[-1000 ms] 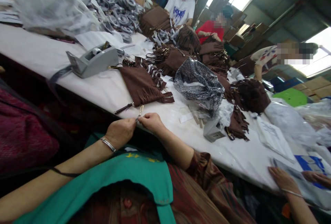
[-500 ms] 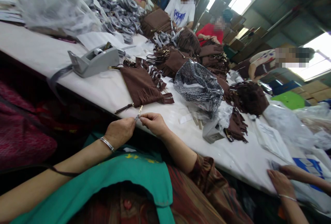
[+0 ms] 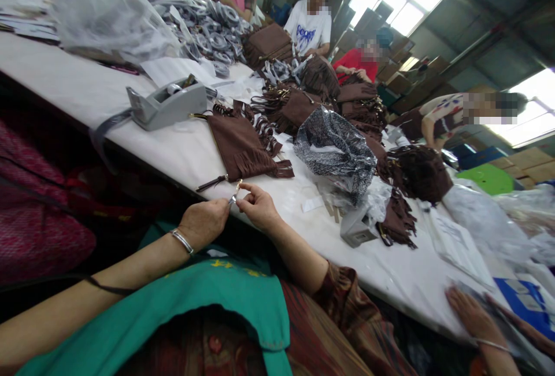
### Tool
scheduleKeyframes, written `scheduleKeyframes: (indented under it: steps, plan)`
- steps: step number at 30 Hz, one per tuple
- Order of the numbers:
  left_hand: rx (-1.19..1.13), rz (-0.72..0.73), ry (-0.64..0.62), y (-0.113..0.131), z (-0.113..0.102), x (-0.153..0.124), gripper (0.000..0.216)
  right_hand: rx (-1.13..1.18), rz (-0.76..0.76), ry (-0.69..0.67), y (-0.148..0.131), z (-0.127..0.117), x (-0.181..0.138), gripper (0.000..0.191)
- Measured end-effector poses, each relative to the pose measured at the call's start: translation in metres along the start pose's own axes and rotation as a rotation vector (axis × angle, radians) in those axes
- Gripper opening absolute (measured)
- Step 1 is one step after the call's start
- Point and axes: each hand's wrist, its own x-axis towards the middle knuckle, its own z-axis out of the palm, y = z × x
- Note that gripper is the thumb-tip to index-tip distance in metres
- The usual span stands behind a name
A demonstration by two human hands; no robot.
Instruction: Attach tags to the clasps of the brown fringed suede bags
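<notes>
A brown fringed bag (image 3: 238, 139) lies on the table edge just beyond my hands, with a dark zipper pull at its near corner. From that corner a small gold metal clasp (image 3: 239, 185) reaches toward me, with a shiny greyish strip (image 3: 233, 198) at its near end. My left hand (image 3: 204, 224) is closed, pinching this strip between thumb and forefinger. My right hand (image 3: 259, 207) is closed too, thumb and forefinger at the clasp where strip and metal meet; the exact grip is small and partly hidden.
A grey tape dispenser (image 3: 171, 104) stands to the left. Behind lie more brown bags (image 3: 299, 107) and a heap of grey wrapped coils (image 3: 212, 29). Crumpled patterned plastic (image 3: 333, 147) sits to the right. A co-worker's hand (image 3: 474, 315) is at lower right; other people stand across the table.
My right fingers have shifted slightly up along the clasp, and more of the shiny strip shows. The co-worker's hand at lower right has flattened out. The whole view has shifted slightly.
</notes>
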Motion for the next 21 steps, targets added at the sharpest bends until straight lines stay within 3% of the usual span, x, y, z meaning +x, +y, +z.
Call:
scheduleKeyframes:
  steps: [9, 15, 21]
  plan:
    - [0.016, -0.079, 0.022, 0.003, 0.000, 0.000, 0.052, -0.070, 0.048, 0.043, -0.009, 0.002, -0.001, 0.052]
    - [-0.383, -0.120, 0.038, -0.003, -0.006, 0.006, 0.036, -0.045, -0.015, 0.042, 0.001, 0.003, -0.002, 0.051]
    - [-0.878, -0.380, -0.063, 0.003, -0.007, 0.010, 0.034, -0.083, -0.014, 0.113, 0.009, 0.006, -0.004, 0.048]
